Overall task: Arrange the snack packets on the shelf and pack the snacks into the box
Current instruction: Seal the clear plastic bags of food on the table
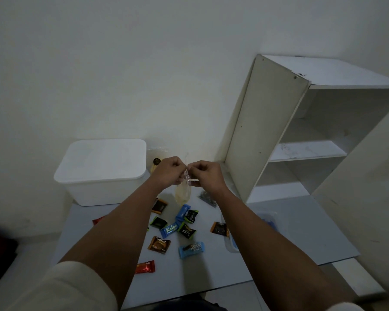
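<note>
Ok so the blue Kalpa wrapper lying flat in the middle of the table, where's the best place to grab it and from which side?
Probably pinch the blue Kalpa wrapper across its two long edges, coming straight down from above. It lies flat and slanted on the table, with dark packets crowding both of its ends, so its ends look less accessible.

Dim room, bare white wall (121, 63), seemingly tiled floor (32, 254)

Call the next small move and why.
Probably finish pulling the clear bag open: both hands pinch its top above the table, the white box is lidded, the shelf is bare, and the snacks lie loose.
</note>
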A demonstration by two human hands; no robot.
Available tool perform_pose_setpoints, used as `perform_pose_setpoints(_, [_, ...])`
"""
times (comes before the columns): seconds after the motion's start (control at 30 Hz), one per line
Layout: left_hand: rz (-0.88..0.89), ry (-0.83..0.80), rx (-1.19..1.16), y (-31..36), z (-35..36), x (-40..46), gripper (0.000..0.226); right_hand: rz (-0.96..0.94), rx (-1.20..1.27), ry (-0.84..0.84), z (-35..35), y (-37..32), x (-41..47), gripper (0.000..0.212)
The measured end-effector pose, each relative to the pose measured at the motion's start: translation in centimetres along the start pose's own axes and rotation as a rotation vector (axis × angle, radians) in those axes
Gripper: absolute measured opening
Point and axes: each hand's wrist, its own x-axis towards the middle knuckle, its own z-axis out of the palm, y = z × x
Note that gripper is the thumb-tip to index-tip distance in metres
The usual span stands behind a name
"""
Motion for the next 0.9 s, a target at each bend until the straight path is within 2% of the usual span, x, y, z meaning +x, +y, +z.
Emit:
perform_pose_setpoints(0.1, [-0.015,0.028,-0.001,-0.4,0.0,0.4,0.011,0.073,0.002,-0.060,0.0,0.1,0.2,0.013])
perform_pose_setpoints(0.23, [-0.053,0.136,-0.154,-0.3,0.1,1.0,0.007,0.188,-0.138,-0.147,-0.3,1.4,0.7,0.013])
perform_pose_setpoints(0.37, [-0.123,0.162,-0.270,-1.4,0.4,1.9,0.006,0.129,-0.277,-0.109,-1.2,2.0,1.7,0.011])
perform_pose_setpoints(0.47, [-0.134,0.265,-0.216,-2.6,0.7,3.8,0.026,0.082,-0.377,-0.106,-2.7,1.6,3.3,0.014])
perform_pose_setpoints(0.57, [-0.087,0.252,-0.102,-3.5,0.5,6.0,0.050,0.091,-0.451,-0.210,-4.5,0.7,5.5,0.013])
perform_pose_setpoints(0.63, [-0.066,0.242,-0.018,-4.4,0.2,7.6,0.042,0.111,-0.463,-0.266,-5.5,0.0,7.4,0.015])
perform_pose_setpoints(0.73, [-0.032,0.285,0.016,-5.6,-0.1,10.4,0.005,0.144,-0.378,-0.234,-6.6,0.0,10.8,0.012])
perform_pose_setpoints(0.77, [-0.026,0.289,0.001,-6.0,-0.1,11.5,0.007,0.165,-0.302,-0.192,-6.9,0.3,12.0,0.012])
perform_pose_setpoints(0.83, [-0.036,0.279,-0.077,-6.4,0.1,13.6,0.012,0.225,-0.176,-0.114,-7.0,1.5,14.1,0.030])
perform_pose_setpoints(0.9, [-0.101,0.273,-0.145,-7.1,0.6,16.0,0.008,0.274,-0.199,-0.100,-6.7,3.6,16.2,0.037])
